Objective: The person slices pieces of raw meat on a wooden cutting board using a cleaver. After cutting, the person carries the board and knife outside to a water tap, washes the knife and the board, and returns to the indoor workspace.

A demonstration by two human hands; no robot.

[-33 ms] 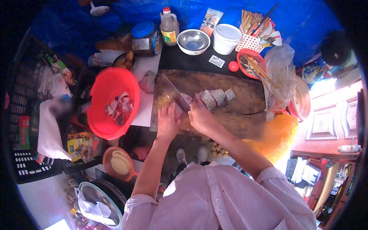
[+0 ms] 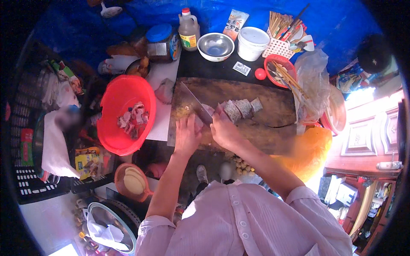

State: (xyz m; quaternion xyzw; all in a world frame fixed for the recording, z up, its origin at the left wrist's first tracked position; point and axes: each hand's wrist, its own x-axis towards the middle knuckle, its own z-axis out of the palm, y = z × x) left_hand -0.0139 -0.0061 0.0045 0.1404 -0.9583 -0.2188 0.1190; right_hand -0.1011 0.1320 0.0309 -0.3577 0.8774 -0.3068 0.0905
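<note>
A large cleaver (image 2: 197, 102) is in my right hand (image 2: 224, 134), its fingers wrapped round the handle. The blade slants up and left across the wooden cutting board (image 2: 269, 89). Left of the blade, my left hand (image 2: 186, 136) presses its fingers on a pink, raw piece of fish (image 2: 198, 123), partly hidden by the fingers. Just right of the blade lie several cut chunks of fish (image 2: 233, 112) in a row, with pale, speckled skin. A red plastic basin (image 2: 104, 115) left of the board holds raw, cut pieces (image 2: 133, 119).
Behind the board stand a metal bowl (image 2: 216, 45), a lidded white tub (image 2: 253, 44), a brown jug (image 2: 188, 32) and a red basket (image 2: 279, 64) with chopsticks. A yellow bag (image 2: 314, 149) hangs right of the board. Black crates (image 2: 36, 185) stand at the left.
</note>
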